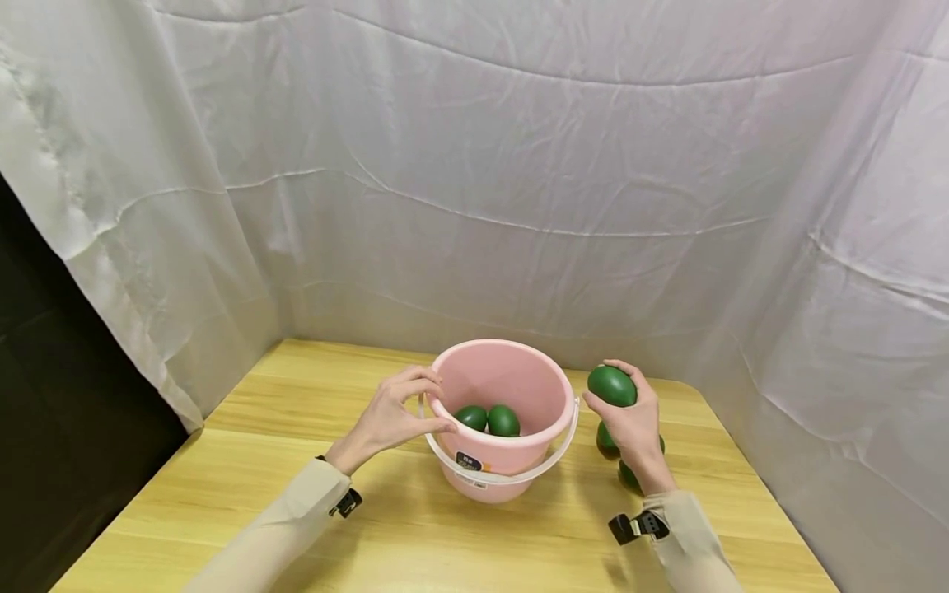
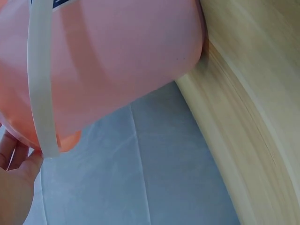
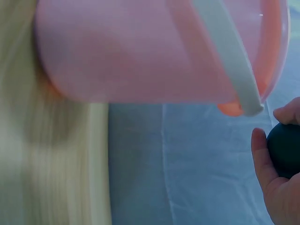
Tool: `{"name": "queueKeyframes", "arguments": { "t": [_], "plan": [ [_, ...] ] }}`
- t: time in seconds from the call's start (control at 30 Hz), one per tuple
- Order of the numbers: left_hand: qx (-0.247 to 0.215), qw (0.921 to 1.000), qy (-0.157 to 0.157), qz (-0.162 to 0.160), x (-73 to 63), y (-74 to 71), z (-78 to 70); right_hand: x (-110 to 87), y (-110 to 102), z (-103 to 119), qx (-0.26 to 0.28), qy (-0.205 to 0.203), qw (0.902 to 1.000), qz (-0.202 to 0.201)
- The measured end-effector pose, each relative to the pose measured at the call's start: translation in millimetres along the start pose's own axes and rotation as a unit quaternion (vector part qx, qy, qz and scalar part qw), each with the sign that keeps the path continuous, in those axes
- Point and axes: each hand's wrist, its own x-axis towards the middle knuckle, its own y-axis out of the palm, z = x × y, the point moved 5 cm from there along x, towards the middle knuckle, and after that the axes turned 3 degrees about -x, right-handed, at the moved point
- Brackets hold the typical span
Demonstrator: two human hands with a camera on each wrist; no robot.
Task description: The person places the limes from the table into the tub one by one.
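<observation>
A pink bucket (image 1: 511, 453) stands on the table, its white handle (image 1: 530, 473) hanging down across the front. My left hand (image 1: 396, 412) grips the bucket's left rim, thumb toward the near side; in the left wrist view its fingers (image 2: 18, 154) meet the rim by the handle's end. To the right of the bucket, my right hand (image 1: 638, 424) holds a smooth dark green avocado (image 1: 612, 385) in the air, level with the rim and apart from it. Inside the bucket lie two similar avocados (image 1: 503, 421). How far my right fingers wrap the fruit is partly hidden.
More avocados (image 1: 607, 441) lie on the table below my right hand, partly hidden by it and the wrist. The light wooden table (image 1: 296, 395) ends at a pale cloth curtain (image 1: 504, 272) behind and at the right. Dark cloth (image 1: 67, 395) hangs at the left.
</observation>
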Motion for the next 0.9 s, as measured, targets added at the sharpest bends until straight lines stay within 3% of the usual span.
{"name": "queueKeyframes", "arguments": {
  "t": [0.13, 0.5, 0.9],
  "plan": [
    [0.001, 0.9999, 0.014, 0.005, -2.1, 0.0, 6.8, 0.8, 4.4, 6.6, 0.012, 0.0, 0.9999, 0.005],
    [0.04, 0.9964, 0.072, 0.02, -0.5, 0.2, 4.0, 4.2, 19.7, 26.6, 0.034, -0.036, 0.9984, 0.029],
    [0.062, 0.994, 0.088, 0.018, -1.9, 2.2, 3.4, 9.7, 36.2, 39.7, 0.0, -0.041, 0.9964, 0.074]
  ]
}}
